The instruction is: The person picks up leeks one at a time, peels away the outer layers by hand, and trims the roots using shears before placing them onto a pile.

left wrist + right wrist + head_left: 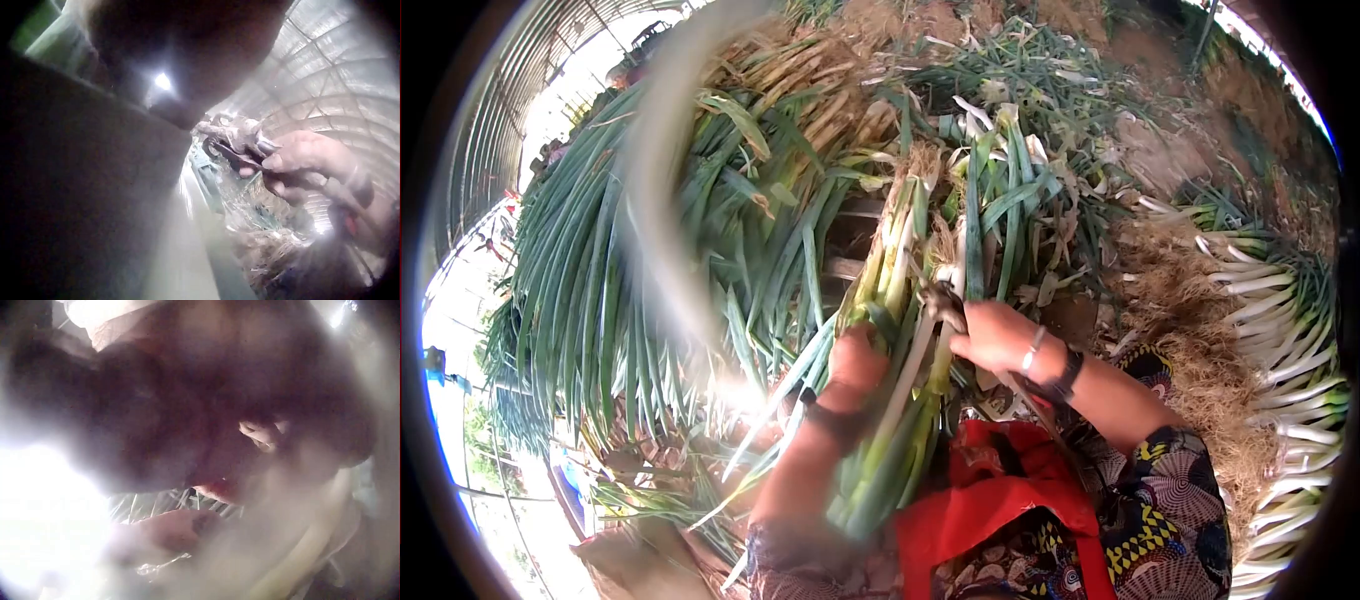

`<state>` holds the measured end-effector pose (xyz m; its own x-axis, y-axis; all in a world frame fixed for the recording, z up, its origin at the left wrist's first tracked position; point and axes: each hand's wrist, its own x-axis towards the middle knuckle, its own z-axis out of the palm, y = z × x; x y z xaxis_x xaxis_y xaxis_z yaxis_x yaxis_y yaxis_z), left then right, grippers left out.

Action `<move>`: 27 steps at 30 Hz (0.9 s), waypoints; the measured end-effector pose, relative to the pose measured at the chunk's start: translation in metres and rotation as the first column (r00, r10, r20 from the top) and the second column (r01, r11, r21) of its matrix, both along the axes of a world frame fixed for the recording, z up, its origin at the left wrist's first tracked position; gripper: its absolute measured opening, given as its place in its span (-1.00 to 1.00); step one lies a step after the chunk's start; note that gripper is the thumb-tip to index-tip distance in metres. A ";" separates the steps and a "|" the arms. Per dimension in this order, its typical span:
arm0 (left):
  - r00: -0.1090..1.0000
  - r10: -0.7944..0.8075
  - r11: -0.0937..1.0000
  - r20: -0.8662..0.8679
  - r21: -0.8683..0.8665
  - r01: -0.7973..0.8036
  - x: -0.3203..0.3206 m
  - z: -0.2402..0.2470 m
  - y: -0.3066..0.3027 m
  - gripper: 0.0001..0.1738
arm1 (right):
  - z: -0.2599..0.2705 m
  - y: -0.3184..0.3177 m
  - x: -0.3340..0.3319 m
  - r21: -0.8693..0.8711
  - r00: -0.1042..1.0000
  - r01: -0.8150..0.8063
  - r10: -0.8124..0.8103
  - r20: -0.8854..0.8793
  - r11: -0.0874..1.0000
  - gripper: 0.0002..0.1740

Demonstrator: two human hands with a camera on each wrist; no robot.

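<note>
My left hand (860, 358) grips several long green onions (892, 262), their roots pointing away from me and their green leaves trailing back toward my lap. Close on the right, my right hand (1004, 338) holds a dirt-caked blow gun (941, 302), with a thin hose running back from it. The gun's nozzle end lies right beside the held stalks in the head view. In the left wrist view the right hand's fingers (294, 156) curl round the gun. The right wrist view is mostly dark and blurred by the hand up close.
A large heap of green onions (600, 270) lies to the left. Peeled white onions (1270, 300) lie in a row at far right, beside a pile of root trimmings (1190, 370). Leaf scraps (1040, 90) cover the ground ahead. A blurred pale strip (665, 190) crosses the left side.
</note>
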<state>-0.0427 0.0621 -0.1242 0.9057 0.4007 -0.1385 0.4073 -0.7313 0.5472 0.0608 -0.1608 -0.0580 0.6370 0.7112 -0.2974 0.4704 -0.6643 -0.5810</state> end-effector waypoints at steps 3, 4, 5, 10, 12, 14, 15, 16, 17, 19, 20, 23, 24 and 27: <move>0.999 -0.038 0.996 -0.019 -0.079 0.036 -0.004 0.020 0.004 -0.48 | -0.032 0.024 0.057 0.010 0.979 0.135 -0.135 0.151 0.991 -0.62; 0.999 -0.028 0.992 -0.026 -0.121 0.025 -0.005 0.026 0.004 -0.47 | -0.017 0.025 0.057 0.017 0.969 0.243 -0.244 0.049 0.970 -0.61; 0.999 -0.050 0.995 -0.021 -0.089 0.048 -0.007 0.032 0.006 -0.45 | -0.001 0.025 0.057 0.019 0.934 0.355 -0.354 -0.046 0.935 -0.59; 0.988 -0.155 0.984 -0.018 -0.092 0.153 -0.016 0.016 -0.010 -0.47 | -0.027 0.000 0.030 0.065 0.974 0.193 -0.199 0.105 0.979 -0.55; 0.960 -0.281 0.951 0.013 -0.131 0.280 -0.013 0.029 -0.018 -0.49 | -0.039 -0.009 0.052 0.049 0.918 0.385 -0.388 0.088 0.922 -0.55; 0.976 -0.218 0.961 -0.026 -0.182 0.209 -0.008 0.032 0.006 -0.52 | -0.042 -0.020 0.046 0.092 0.919 0.360 -0.370 0.136 0.928 -0.53; 0.985 -0.158 0.985 -0.067 -0.085 0.152 -0.001 0.021 0.021 -0.54 | -0.026 -0.024 0.030 0.066 0.943 0.318 -0.323 0.076 0.946 -0.53; 0.991 -0.096 0.995 -0.089 0.019 0.098 0.006 0.008 0.035 -0.56 | -0.011 -0.027 0.019 0.050 0.961 0.273 -0.275 0.026 0.961 -0.53; 0.999 -0.029 0.993 0.022 0.117 0.026 0.009 -0.011 0.050 -0.58 | -0.018 -0.030 0.012 0.073 0.968 0.242 -0.246 0.044 0.968 -0.54; 0.981 0.084 0.947 0.172 0.293 -0.133 0.014 -0.030 0.054 -0.57 | -0.020 -0.035 -0.008 0.113 0.980 0.191 -0.196 0.041 0.975 -0.57; 0.992 0.095 0.965 0.085 0.238 -0.113 0.016 -0.034 0.053 -0.54 | -0.014 -0.037 -0.018 0.108 0.984 0.175 -0.169 -0.063 0.979 -0.53; 0.982 0.109 0.991 -0.154 0.092 -0.096 0.028 -0.052 0.058 -0.38 | 0.003 -0.037 -0.051 0.081 0.998 0.052 -0.049 -0.039 0.995 -0.54; 0.983 0.098 0.992 -0.156 0.088 -0.085 0.028 -0.048 0.055 -0.39 | 0.002 -0.038 -0.060 0.095 1.000 0.013 -0.012 -0.015 0.995 -0.53; 0.984 0.082 0.994 -0.161 0.087 -0.069 0.024 -0.037 0.050 -0.39 | 0.000 -0.040 -0.082 0.095 0.994 -0.100 0.103 -0.027 0.990 -0.53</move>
